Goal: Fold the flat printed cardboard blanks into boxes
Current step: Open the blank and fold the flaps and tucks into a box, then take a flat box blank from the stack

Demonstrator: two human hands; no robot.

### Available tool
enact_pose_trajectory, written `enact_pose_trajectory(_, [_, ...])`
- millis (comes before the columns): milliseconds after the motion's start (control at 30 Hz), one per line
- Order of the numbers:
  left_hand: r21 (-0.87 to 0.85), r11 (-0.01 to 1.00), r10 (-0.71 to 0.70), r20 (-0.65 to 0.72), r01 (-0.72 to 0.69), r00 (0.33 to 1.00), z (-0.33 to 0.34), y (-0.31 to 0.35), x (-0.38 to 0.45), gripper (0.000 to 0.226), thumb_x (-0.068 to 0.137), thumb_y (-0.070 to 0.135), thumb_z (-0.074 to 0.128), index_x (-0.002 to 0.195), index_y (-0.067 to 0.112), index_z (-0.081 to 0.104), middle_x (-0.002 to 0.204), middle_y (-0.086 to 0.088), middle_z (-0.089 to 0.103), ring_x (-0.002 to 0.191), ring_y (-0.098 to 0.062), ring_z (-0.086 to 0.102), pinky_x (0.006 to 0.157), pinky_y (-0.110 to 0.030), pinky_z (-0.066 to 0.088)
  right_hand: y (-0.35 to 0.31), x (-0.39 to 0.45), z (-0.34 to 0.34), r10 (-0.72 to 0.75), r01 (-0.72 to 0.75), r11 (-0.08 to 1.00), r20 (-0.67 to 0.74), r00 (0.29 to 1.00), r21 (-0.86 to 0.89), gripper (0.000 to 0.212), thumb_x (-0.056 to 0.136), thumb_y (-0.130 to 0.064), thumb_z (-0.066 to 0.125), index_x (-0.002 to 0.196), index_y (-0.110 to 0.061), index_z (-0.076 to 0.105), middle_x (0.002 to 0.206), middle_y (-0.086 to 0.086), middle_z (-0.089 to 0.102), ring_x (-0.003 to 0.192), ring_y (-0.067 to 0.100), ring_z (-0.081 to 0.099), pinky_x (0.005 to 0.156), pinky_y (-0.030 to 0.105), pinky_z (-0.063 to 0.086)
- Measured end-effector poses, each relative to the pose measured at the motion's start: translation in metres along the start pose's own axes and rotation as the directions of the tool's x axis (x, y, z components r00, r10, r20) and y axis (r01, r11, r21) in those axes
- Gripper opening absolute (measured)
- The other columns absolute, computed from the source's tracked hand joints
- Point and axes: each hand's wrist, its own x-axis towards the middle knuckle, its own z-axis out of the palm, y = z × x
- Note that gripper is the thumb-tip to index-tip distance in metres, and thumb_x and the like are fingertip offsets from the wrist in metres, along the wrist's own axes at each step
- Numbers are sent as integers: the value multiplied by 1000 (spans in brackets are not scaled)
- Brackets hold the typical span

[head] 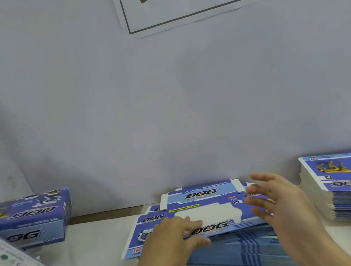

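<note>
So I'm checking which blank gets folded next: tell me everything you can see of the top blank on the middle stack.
The top blank is flat printed cardboard, blue and white, with "DOG" logos, a yellow strip reading "FUNNY MOVING DOG" and a white window-shaped panel in its middle. It lies unfolded, slightly askew, on the middle stack of blanks. The left hand rests on its near edge, thumb at the edge; the right hand, fingers spread, hovers at its right end, contact unclear.

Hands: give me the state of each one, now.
Left hand: fingers on the top blank of the middle stack, thumb at its near edge; a grip cannot be told.
Right hand: open, fingers spread above the blank's right end, holding nothing.
</note>
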Motion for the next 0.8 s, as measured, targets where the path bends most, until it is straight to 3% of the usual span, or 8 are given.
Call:
enact_pose_trajectory(167, [114,989,129,-330,-97,935,-3,8,-2,39,99,61,36,122,45,63,111,15,70,106,-13,60,88,-34,51,-5,-2,0,-50,63,986,82,995,-155,44,95,-1,45,63,-7,74,57,14,63,43,20,55,42,24,46])
enact_pose_trajectory(267, [139,984,166,-491,-111,855,-7,18,-5,55,92,67,22,121,47,64,104,17,72,91,-10,61,77,-28,49,0,0,6,135,-84,932,120,984,-354,36,101,-28,51,84,-7,74,72,13,74,54,23,68,50,28,54])
enact_pose_trajectory(333, [90,972,233,-454,-216,860,-10,22,-7,50,90,70,25,117,51,63,89,17,71,77,-9,54,70,-26,46,7,-2,12,213,-159,912,106,971,-378,39,91,-54,61,102,-18,70,92,7,76,76,23,74,64,37,62])
enact_pose_trajectory(400, [-7,943,315,-312,-334,896,-11,30,-9,27,92,70,43,116,63,54,79,17,67,72,-10,50,65,-27,45,14,-1,17,191,-161,945,82,978,-285,45,86,-54,69,104,-13,69,98,12,75,82,27,70,70,43,62])
enact_pose_trajectory(533, [-301,880,336,-151,-367,930,-14,44,-15,46,65,88,58,105,65,63,97,41,66,97,8,58,75,-17,49,11,3,11,-5,-1,999,-157,988,-36,14,99,-12,59,105,-3,66,98,22,74,87,40,71,79,55,56])
enact_pose_trajectory(600, [-394,829,289,-305,-397,907,-18,47,-18,50,68,83,58,107,55,69,103,47,61,105,18,54,83,-11,46,0,3,3,-23,29,999,-125,992,46,17,99,-10,61,114,-7,65,105,17,75,94,40,71,81,54,57])
enact_pose_trajectory(700, [-431,806,83,-596,-405,799,-30,45,-17,78,67,73,59,138,44,49,135,34,48,124,15,42,98,-3,36,-20,1,-11,-92,93,995,-20,996,38,31,90,-10,68,121,-8,62,109,9,76,99,33,73,79,49,60])
enact_pose_trajectory(800, [-533,725,-18,-649,-437,761,-43,45,-23,100,64,80,68,149,46,28,141,37,36,130,18,33,95,3,26,-34,-4,-20,-179,183,983,107,978,-25,33,80,-6,71,113,-4,70,96,3,79,84,13,76,59,22,59])
